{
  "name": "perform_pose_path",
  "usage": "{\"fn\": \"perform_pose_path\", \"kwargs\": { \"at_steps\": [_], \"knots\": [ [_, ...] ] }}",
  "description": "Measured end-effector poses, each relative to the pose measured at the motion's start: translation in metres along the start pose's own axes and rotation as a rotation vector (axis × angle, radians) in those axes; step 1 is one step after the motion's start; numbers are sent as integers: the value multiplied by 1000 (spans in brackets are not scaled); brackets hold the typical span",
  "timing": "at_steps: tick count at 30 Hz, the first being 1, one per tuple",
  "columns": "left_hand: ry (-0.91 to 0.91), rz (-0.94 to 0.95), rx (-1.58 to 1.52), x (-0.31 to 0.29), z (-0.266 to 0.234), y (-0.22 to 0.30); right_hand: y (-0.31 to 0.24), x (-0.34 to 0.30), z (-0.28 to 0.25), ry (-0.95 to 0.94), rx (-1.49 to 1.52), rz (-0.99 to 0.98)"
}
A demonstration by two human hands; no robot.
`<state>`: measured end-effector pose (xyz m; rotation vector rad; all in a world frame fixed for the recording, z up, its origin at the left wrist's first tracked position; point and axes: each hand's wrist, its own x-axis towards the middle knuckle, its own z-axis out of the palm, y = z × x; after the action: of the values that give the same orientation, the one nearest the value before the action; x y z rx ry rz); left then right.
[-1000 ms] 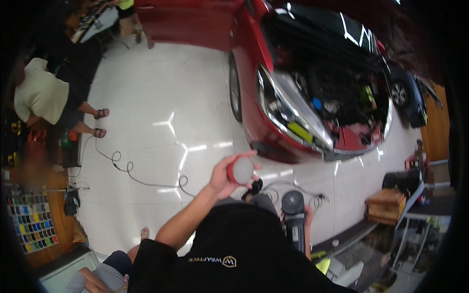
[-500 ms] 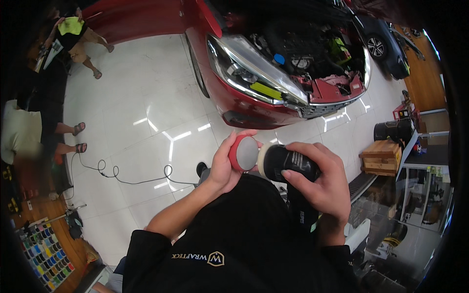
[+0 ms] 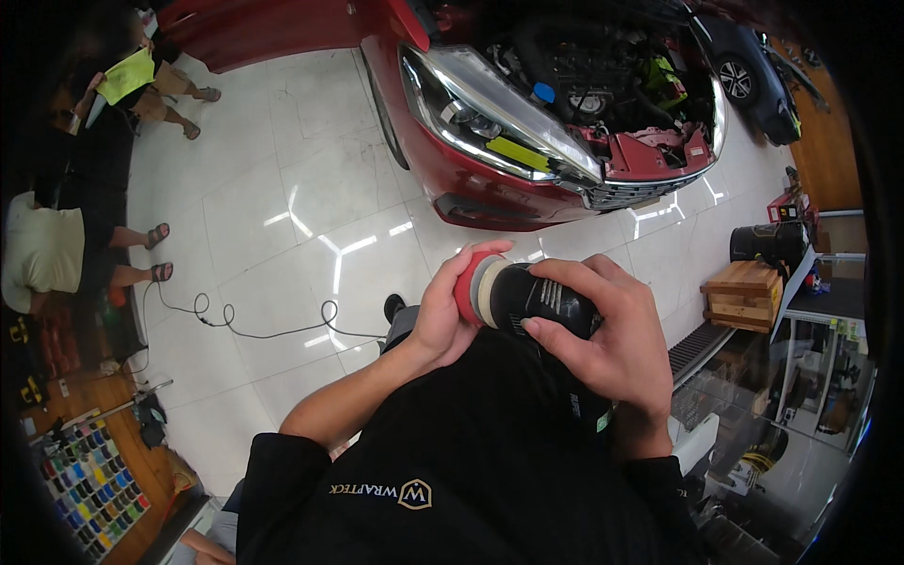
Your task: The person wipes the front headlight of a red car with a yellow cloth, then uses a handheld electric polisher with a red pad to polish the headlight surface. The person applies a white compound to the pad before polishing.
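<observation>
Before my chest, my right hand (image 3: 626,334) grips a black handheld sander or polisher (image 3: 541,299) from above, thumb on the near side. The cream backing plate (image 3: 490,294) at its left end rests against a round red pad (image 3: 466,290). My left hand (image 3: 441,315) cups that pad from the left, its fingers stretched along the far edge. The pad's grey face is now hidden by the plate. Beyond both hands stands a red car (image 3: 490,212) with its engine bay exposed and a yellow-green strip (image 3: 520,155) on its headlight (image 3: 461,113).
A dark cable (image 3: 268,336) curls across the tiled floor (image 3: 254,188) at left. Two people stand on the left side, one with a yellow-green cloth (image 3: 125,77). At right are a wooden crate (image 3: 742,294), a black drum (image 3: 767,243) and a dark car (image 3: 739,71).
The sander or polisher has come left onto the red pad, and its plate now covers the grey face. My left hand has turned the pad toward it.
</observation>
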<state>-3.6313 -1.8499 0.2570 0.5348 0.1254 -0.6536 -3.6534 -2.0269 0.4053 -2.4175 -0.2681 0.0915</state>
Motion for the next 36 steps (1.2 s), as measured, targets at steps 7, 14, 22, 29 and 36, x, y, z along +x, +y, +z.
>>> {"fn": "perform_pose_path", "kwargs": {
  "at_steps": [7, 14, 22, 29, 36],
  "knots": [
    [1, -24, -30, -2, 5, 0, -3, 1, -1, -7, 1, 1],
    [4, 9, -17, -4, 8, 1, -8, 0, -1, -22, -4, 37],
    [8, 36, 8, -2, 2, 0, -7, 5, 4, -8, 7, 2],
    [67, 65, 34, -10, 15, 10, 8, 10, 7, -10, 44, 32],
    [-21, 526, 97, -33, -51, 87, 43, 12, -12, 44, 222, 77]
  ]
}}
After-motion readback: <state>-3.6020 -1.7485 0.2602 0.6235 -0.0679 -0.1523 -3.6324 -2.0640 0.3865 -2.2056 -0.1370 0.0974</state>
